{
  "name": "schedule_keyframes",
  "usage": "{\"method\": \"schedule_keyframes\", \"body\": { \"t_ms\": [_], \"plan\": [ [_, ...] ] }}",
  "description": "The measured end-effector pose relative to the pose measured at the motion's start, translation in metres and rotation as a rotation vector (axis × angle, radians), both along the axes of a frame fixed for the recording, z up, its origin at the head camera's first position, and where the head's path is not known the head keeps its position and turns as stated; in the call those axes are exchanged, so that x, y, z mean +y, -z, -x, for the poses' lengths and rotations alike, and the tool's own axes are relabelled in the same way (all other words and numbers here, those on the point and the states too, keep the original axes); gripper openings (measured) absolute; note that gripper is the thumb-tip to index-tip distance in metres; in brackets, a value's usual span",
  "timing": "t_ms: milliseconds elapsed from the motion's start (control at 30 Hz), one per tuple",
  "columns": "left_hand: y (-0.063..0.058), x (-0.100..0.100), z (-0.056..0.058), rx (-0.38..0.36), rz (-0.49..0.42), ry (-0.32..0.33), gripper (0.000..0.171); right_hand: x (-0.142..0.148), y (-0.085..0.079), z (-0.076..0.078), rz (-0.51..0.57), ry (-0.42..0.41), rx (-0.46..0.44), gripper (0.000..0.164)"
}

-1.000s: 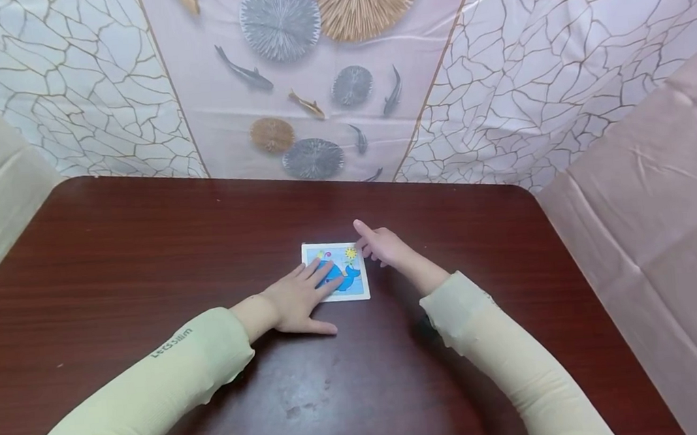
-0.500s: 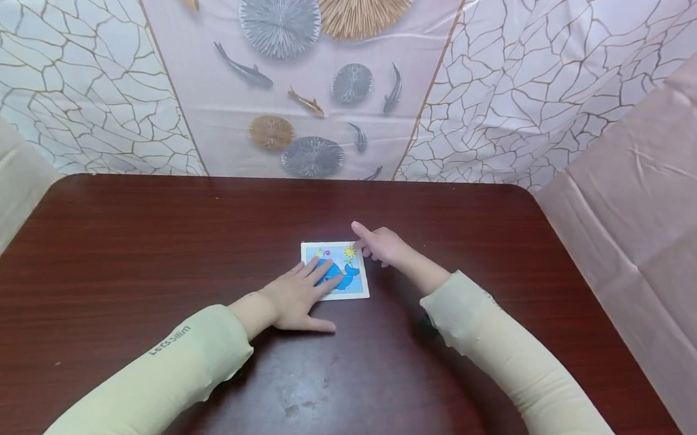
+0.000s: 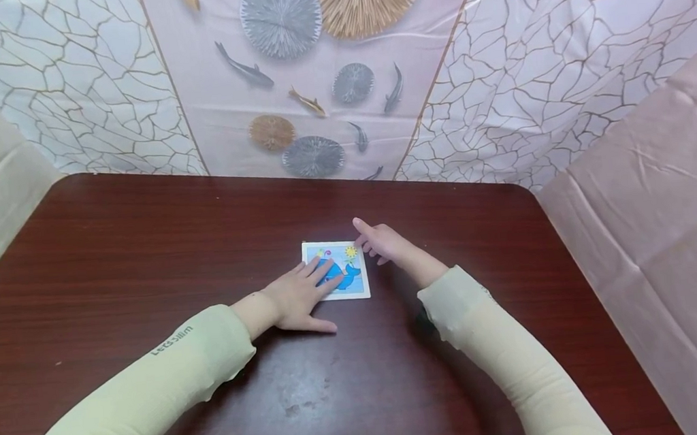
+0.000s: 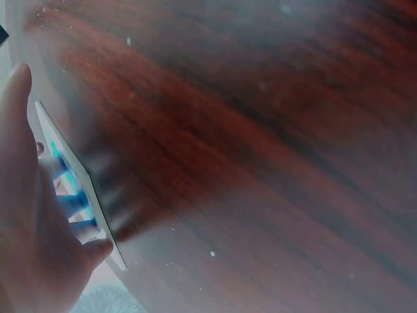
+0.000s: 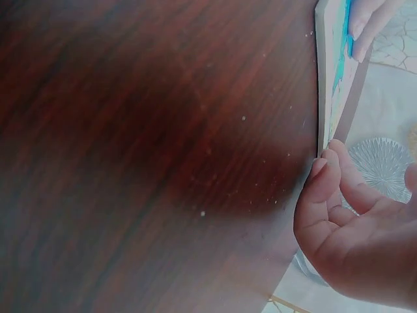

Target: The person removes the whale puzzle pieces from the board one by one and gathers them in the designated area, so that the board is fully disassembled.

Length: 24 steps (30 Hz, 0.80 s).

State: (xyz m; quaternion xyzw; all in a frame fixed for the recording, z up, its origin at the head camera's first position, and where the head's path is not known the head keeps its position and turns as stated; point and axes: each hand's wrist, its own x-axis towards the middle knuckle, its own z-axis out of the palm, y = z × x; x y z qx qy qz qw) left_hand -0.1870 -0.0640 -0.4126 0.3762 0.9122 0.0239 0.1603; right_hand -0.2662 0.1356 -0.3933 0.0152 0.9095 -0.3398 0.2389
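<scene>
As two hands meet at a picture board (image 3: 355, 285): it lies flat on the dark wood table (image 3: 172, 238), face up, near the middle, framed by its white border.

Left hand: spread (image 3: 300, 300) over the left part of the board, fingers splayed across the whale (image 3: 351, 271), thumb (image 3: 321, 325) out over bare wood; released, clasping nothing. The left wrist view is hazy, so whether the fingers press or merely rest is hard to say.

Right hand: at the far right corner (image 3: 385, 243), fingers loosely bent and their tips touching the board's edge, thumb standing clear; no grasp shows.

Sun: bright and whole (image 3: 351, 252) beside the right fingertips, as is the whale's tail nearby.

Done: the board appears settled under the left hand, with the right already at its corner, and the uncovered part of the print shows no evident gap.

Left to do: the board is neither lifted nor turned. With part of the print covered by fingers, how much work remains cannot be judged.

Sleeves: pale, cuffs well back from the board, lettering on the left one (image 3: 170, 342).
</scene>
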Motion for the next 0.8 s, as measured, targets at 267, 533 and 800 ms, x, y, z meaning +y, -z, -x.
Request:
{"method": "schedule_keyframes", "body": {
  "t_ms": [267,533,800],
  "plan": [
    [-0.003,0.002,0.002,-0.001,0.008,-0.007,0.089,0.001,-0.003,0.002,0.065,0.031,-0.005,0.066],
    [-0.004,0.003,0.005,0.002,-0.032,-0.007,0.085,0.002,-0.006,0.003,0.116,0.032,-0.019,0.066],
    [0.0,0.007,0.011,0.02,-0.054,-0.014,0.093,0.0,-0.002,0.002,0.145,0.054,-0.05,0.064]
  ]
}}
